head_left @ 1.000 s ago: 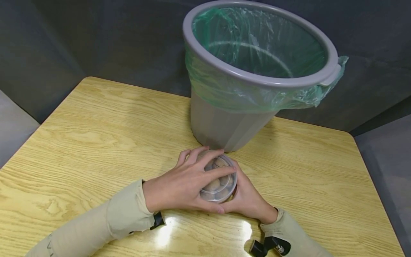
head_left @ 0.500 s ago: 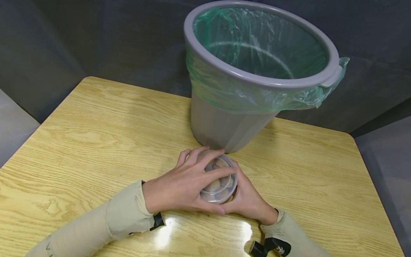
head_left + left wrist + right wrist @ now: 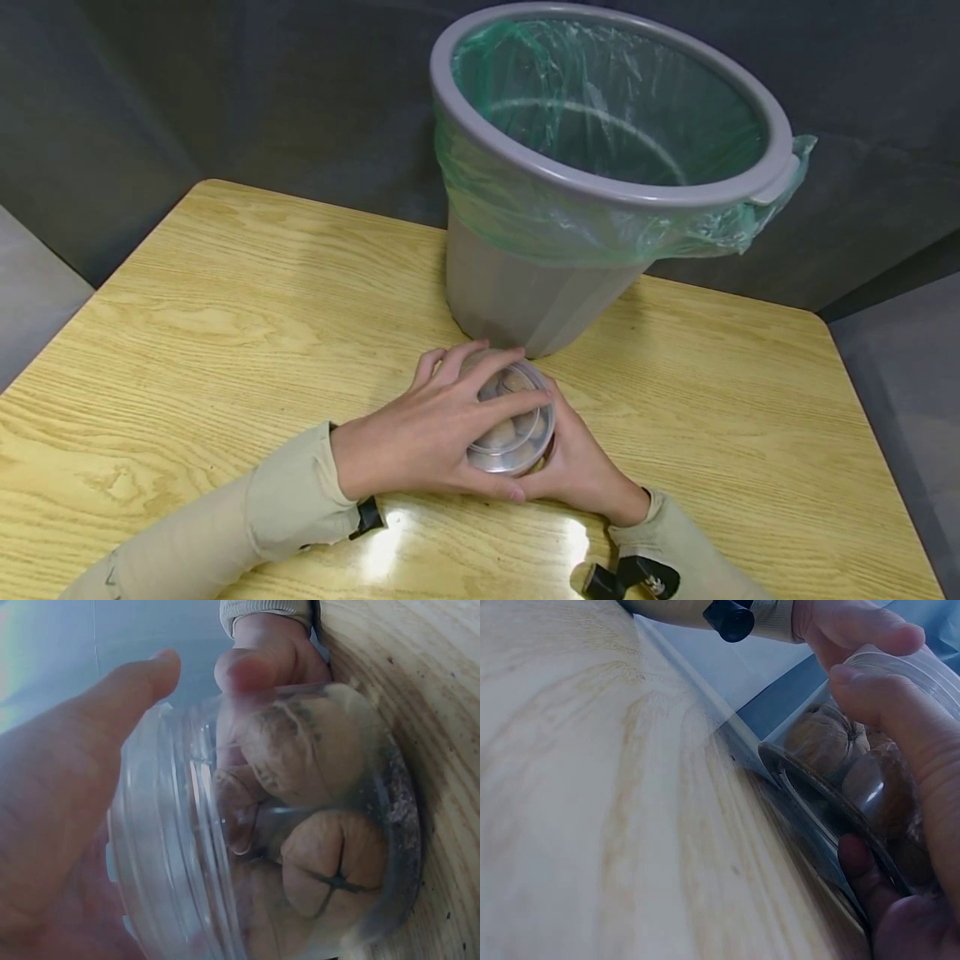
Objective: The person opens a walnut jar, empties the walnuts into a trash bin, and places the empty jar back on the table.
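A small clear plastic jar (image 3: 516, 437) of walnuts (image 3: 330, 870) stands on the wooden table (image 3: 225, 292), just in front of the bin. My left hand (image 3: 480, 417) lies over the top, fingers and thumb curled round the clear lid (image 3: 172, 847). From the right side, my right hand (image 3: 570, 454) grips the jar's body. In the right wrist view its fingers (image 3: 900, 712) wrap the jar (image 3: 840, 765), whose base sits on the wood. Both sleeves are beige.
A grey waste bin (image 3: 525, 292) lined with a green plastic bag (image 3: 600, 108) stands on the table directly behind the jar, almost touching it. Dark fabric walls close off the back. The table's edges run left and right.
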`<state>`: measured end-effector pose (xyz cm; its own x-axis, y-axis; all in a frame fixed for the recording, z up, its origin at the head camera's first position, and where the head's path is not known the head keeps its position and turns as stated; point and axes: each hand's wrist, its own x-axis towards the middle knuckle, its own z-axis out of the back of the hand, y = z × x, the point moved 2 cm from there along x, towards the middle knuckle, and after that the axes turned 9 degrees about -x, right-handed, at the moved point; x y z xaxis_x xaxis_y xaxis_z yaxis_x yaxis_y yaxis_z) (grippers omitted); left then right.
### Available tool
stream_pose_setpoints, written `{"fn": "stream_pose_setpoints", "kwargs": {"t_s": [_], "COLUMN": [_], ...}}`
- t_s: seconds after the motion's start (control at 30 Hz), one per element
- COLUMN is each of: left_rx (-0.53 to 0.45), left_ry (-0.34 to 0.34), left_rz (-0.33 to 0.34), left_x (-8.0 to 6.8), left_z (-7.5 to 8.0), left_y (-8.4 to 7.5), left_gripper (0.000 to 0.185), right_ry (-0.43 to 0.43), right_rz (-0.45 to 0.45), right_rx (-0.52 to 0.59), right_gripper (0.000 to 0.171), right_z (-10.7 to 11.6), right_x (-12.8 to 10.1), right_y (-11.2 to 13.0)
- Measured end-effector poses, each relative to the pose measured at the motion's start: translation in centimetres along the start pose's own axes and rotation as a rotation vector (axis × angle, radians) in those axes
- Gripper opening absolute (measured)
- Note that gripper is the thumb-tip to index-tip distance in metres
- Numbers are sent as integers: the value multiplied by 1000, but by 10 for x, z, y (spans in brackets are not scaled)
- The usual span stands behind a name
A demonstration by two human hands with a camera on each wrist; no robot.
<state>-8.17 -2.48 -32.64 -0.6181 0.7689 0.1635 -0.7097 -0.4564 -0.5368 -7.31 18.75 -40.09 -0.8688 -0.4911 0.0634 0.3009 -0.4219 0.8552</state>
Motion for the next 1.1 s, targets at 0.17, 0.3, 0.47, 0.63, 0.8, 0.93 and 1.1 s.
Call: {"fn": "stream_pose_setpoints", "kwargs": {"t_s": [0.17,0.3,0.47,0.63,0.8,0.93,1.1], "left_rx": [3,7,12,21,29,15,20], "left_ry": [-3,-3,-30,-56,-48,-24,-46], "left_rz": [-4,-5,-15,-23,-19,0,-13], "left_x": [1,1,0,-1,0,1,-1], "left_z": [2,3,4,6,7,7,7], "left_y": [-1,-1,-2,-3,-4,-3,-3], "left_gripper": [86,86,84,82,83,84,83], "right_ry": [-2,0,1,-5,-18,-10,8], "right_rz": [4,11,15,13,-5,-2,7], "right_rx": [-1,8,17,-7,-33,-5,27], "right_gripper": [133,134,135,135,133,133,133], "right_z": [0,0,1,1,1,0,-1], "right_x": [0,1,1,0,-2,-2,0], "right_y": [0,1,2,1,0,0,-1]}}
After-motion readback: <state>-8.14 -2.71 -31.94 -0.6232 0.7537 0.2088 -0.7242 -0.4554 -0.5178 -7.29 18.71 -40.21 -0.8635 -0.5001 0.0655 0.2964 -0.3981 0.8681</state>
